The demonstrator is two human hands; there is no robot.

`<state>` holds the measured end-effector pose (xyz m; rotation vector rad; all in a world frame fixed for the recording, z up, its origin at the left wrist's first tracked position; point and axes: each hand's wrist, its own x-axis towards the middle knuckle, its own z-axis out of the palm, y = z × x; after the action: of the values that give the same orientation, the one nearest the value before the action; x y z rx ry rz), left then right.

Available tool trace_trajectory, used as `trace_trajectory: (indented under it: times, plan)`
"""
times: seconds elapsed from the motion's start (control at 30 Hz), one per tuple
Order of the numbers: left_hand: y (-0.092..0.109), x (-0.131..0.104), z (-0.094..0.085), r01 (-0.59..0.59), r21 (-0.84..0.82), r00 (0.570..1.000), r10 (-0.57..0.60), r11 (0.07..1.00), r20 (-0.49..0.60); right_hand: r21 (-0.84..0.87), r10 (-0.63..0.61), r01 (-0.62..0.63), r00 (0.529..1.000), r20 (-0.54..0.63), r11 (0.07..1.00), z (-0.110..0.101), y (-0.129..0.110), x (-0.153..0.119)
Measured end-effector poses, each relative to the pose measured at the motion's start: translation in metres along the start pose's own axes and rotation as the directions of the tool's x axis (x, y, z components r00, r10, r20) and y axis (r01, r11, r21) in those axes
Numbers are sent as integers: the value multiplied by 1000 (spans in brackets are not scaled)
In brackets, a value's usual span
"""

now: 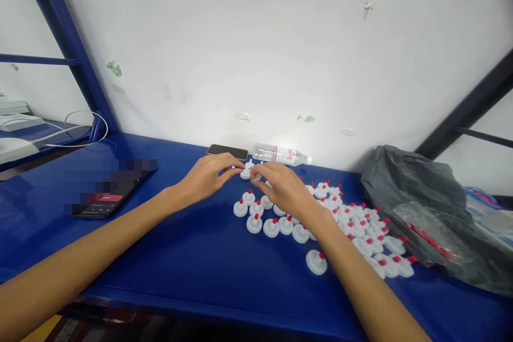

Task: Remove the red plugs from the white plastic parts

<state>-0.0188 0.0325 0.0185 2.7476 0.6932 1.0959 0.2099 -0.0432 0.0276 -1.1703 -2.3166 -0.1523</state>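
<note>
My left hand (210,175) reaches in over the table with thumb and forefinger pinched together. Facing it is my right hand (282,186), its fingers also closed in a pinch, fingertips a short gap from the left ones. What each pinch holds is too small to make out. Right by the fingertips are a few white nozzle caps (246,175) with no red tip showing. Below and right of my right hand lie many round white caps with red tips (254,223), standing nozzle-up; my right hand and forearm hide some of them.
Behind my hands, a clear plastic bottle (278,154) lies on its side beside a dark phone (227,152). Another phone (108,197) rests at left. At right, a black plastic bag (409,176) bears a clear bag of red pieces (430,238). The blue table (192,262) meets a white wall.
</note>
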Motion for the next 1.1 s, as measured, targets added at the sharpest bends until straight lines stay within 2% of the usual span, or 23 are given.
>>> trace_trajectory:
  times: [0.2,0.4,0.67,0.73,0.83,0.93,1.0,1.1]
  plan:
    - [3,-1,2,-49,-46,999,50,998,16,21,-63,64,998,-11,998,4,-2,-1]
    - [6,0,0,-69,-54,997,66,996,-43,185,41,-18,992,-122,983,2,-1,-2]
    - [3,-3,3,-103,15,995,103,995,-1,232,82,-58,992,-94,971,2,-5,-2]
    - [3,-4,3,-95,11,995,95,995,-6,251,77,-47,991,-111,967,3,-6,-2]
    - [6,-4,2,-20,36,1000,20,999,-11,287,68,-26,988,-140,958,2,-6,-1]
    - [8,-3,2,59,113,997,-65,992,47,269,39,0,990,-138,963,0,-7,-1]
    - [7,-3,3,49,157,989,-70,986,132,253,25,11,990,-138,967,0,-7,-1]
    - [5,-3,3,1,134,974,-32,991,222,262,42,-4,989,-139,965,2,-8,-2]
